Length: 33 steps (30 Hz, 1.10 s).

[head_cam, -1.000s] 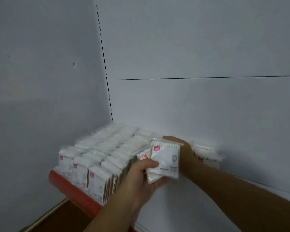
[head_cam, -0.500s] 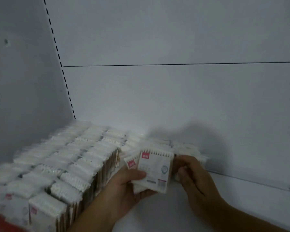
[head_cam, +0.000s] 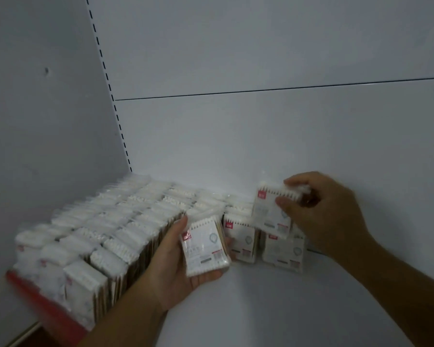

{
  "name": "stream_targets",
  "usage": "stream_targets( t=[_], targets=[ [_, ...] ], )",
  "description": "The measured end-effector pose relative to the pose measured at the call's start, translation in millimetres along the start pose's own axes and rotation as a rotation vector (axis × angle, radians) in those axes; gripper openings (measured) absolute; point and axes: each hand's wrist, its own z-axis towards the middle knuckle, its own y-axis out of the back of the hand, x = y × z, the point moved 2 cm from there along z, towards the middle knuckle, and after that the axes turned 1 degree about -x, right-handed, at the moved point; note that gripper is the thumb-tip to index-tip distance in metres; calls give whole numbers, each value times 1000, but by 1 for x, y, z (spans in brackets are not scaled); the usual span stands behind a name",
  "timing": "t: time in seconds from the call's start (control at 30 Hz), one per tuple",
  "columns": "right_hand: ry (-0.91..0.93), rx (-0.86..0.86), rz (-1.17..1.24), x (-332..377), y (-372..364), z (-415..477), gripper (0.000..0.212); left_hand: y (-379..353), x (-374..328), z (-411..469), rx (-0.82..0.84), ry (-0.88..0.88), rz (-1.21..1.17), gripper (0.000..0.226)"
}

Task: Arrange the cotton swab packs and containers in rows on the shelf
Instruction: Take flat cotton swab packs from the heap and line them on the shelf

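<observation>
The scene is dimly and evenly lit, and a cool grey cast is laid over the white back panel [head_cam: 261,146] and the shelf [head_cam: 286,309]. Only faint, soft-edged shadows are seen beneath the left hand [head_cam: 176,266] and the right hand [head_cam: 328,216]. The rows of packs [head_cam: 98,234] are smeared by motion blur, most heavily at the left. The held pack [head_cam: 206,246] in the left hand and the lifted pack [head_cam: 268,209] in the right are softened, their print left unreadable. The slotted upright [head_cam: 110,87] is bowed by wide-angle distortion.
</observation>
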Motion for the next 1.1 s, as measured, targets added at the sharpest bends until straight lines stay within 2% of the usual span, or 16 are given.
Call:
stream_targets(
  t=[0.17, 0.23, 0.33, 0.4, 0.47, 0.53, 0.6, 0.67, 0.77, 0.9, 0.97, 1.1],
  targets=[
    [319, 149, -334, -4, -55, -36, 33, -6, 4, -6, 102, 41, 85, 57],
    [340, 135, -390, -6, -53, -33, 29, -5, 6, -6, 169, 40, 112, 61],
    [255, 93, -259, 2, -35, -24, 27, -4, 9, -6, 218, -10, 182, 62],
    [153, 246, -69, 12, -27, -19, 32, -7, 13, -8, 235, -52, 280, 59],
    [76, 471, 32, 24, -29, -27, 48, -12, 15, -10, 263, -108, 458, 53],
    [184, 604, -64, 33, -40, -41, 54, -17, 16, -13, 270, -132, 610, 45],
    [259, 598, -119, 43, -40, -42, 38, -18, 16, -14, 259, -139, 677, 37],
    [209, 547, -97, 42, -25, -24, 28, -18, 17, -14, 237, -142, 656, 35],
    [96, 454, -181, 23, 13, 10, 29, -14, 18, -9, 144, -90, 515, 39],
    [88, 577, -503, -3, 15, 9, 30, -14, 18, -7, 109, -48, 417, 40],
    [99, 628, -480, -12, -3, -1, 29, -14, 17, -7, 92, -44, 385, 40],
    [194, 580, -346, -25, -27, -10, 32, -13, 17, -6, 70, -43, 354, 34]
  ],
)
